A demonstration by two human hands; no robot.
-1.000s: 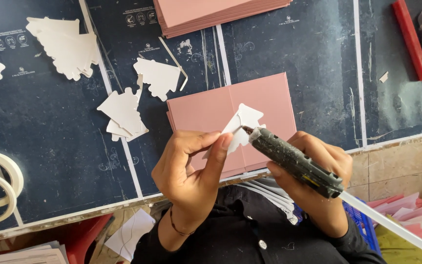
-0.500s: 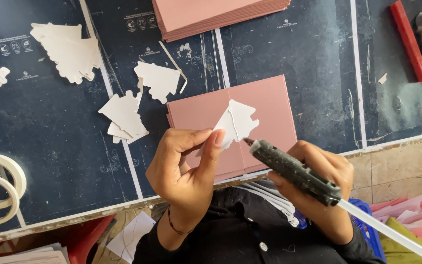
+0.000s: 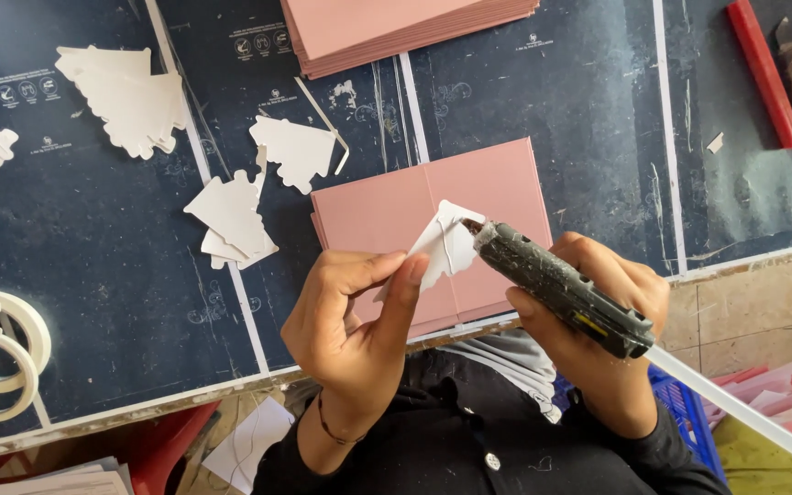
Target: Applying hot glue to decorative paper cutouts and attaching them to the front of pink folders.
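The left hand [image 3: 355, 316] holds a small white tree-shaped paper cutout [image 3: 440, 246], pinched between thumb and fingers at its lower left edge; the fingers are closed on it. The cutout is raised above a pink folded card [image 3: 387, 206], which lies open and flat on the dark blue cutting mat [image 3: 93, 275], and it tilts up and to the right, away from the left fingertips.

The right hand [image 3: 598, 312] is wrapped firmly around a dark, glue-spattered hot glue gun [image 3: 556, 286]. The gun's long axis runs from lower right to upper left. Its nozzle touches the upper right part of the cutout, where thin lines of glue show on the paper. A pale glue stick [image 3: 735, 408] projects from the rear of the gun toward the lower right.

Relation of note: the cutout lies between the two hands, gripped from the left and met by the nozzle from the right. The left hand is the one in contact with the paper; the right reaches it only through the tool.

Surroundings: further white tree-shaped cutouts [image 3: 231, 215] lie scattered on the mat to the left. A stack of pink card sheets [image 3: 396, 27] sits at the top edge. A roll of pale tape [image 3: 2, 367] rests at far left, and a red bar [image 3: 763, 73] at top right.
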